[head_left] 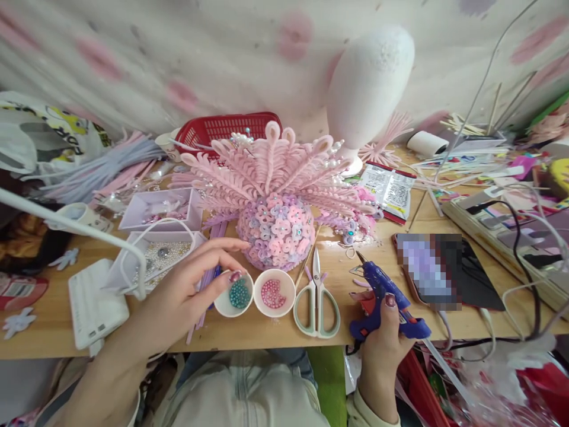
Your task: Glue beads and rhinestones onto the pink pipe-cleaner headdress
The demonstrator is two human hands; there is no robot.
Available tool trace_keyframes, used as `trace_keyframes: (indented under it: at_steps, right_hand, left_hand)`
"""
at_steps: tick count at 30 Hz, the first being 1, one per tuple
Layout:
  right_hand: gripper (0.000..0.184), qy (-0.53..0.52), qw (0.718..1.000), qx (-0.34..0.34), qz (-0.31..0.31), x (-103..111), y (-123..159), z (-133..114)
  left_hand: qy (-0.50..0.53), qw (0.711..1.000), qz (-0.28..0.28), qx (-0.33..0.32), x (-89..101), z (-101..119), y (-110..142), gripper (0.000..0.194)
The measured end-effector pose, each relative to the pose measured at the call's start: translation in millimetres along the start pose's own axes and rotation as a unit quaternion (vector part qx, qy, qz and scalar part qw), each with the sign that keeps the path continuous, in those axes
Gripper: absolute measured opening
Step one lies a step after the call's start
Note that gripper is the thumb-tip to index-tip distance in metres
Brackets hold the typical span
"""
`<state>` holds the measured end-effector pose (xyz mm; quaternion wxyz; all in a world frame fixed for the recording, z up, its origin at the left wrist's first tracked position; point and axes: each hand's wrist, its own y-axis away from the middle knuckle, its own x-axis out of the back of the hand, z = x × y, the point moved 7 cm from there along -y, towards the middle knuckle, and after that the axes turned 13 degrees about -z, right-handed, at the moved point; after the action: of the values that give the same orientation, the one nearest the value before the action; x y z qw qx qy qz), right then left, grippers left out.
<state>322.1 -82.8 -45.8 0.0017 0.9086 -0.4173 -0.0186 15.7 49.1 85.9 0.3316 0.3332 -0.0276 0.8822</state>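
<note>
From my end, the flower-covered ball (280,231) sits at the middle of the surface (275,338), in front of and below the fanned pink plumes (269,160). I judge it well advanced: small pink and lilac blossoms densely cover the side I can see, and several have bead centres. Teal beads (240,295) and pink beads (272,295) remain loose in 2 white cups, so any further beading looks undone; I can't judge the ball's hidden side. My left hand (178,290) reaches over the teal cup, 1 fingertip close to the ball; I cannot tell whether its thumb and fingers pinch anything. My right hand (384,344) is wrapped round the blue glue gun (386,287), beside the scissors (317,279). For writing, the foil packet (389,190) carries print too small to read, the bag (57,127) bears black lettering I can't resolve, and I find no legible brand.
</note>
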Motion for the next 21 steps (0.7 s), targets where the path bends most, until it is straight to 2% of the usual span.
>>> trace_keyframes:
  at_steps: [2, 5, 9, 14, 18, 21]
  right_hand:
    - [0.041, -0.003, 1.000, 0.005, -0.009, -3, 0, -4]
    - [0.040, 0.002, 1.000, 0.015, -0.010, -5, -1, -8]
    - [0.042, 0.011, 1.000, 0.022, 0.001, -4, -2, -9]
    - [0.050, 0.008, 1.000, -0.008, 0.004, -3, -2, -6]
    - [0.054, 0.016, 0.999, -0.039, 0.030, -1, 1, -5]
    - [0.055, 0.011, 0.999, -0.040, 0.024, -2, 1, -4]
  left_hand:
    - [0.102, 0.995, 0.011, 0.015, -0.7, -13, 4, 0.019]
    - [0.249, 0.968, 0.023, 0.031, -9.0, -28, 5, 0.013]
    - [0.355, 0.933, 0.059, 0.009, -17.0, -28, 2, 0.014]
    - [0.378, 0.925, 0.046, -0.015, -20.1, -18, -3, 0.030]
    - [0.347, 0.937, 0.006, -0.031, -20.1, -20, 1, 0.052]
    - [0.293, 0.955, -0.037, -0.029, -21.3, -19, 7, 0.049]
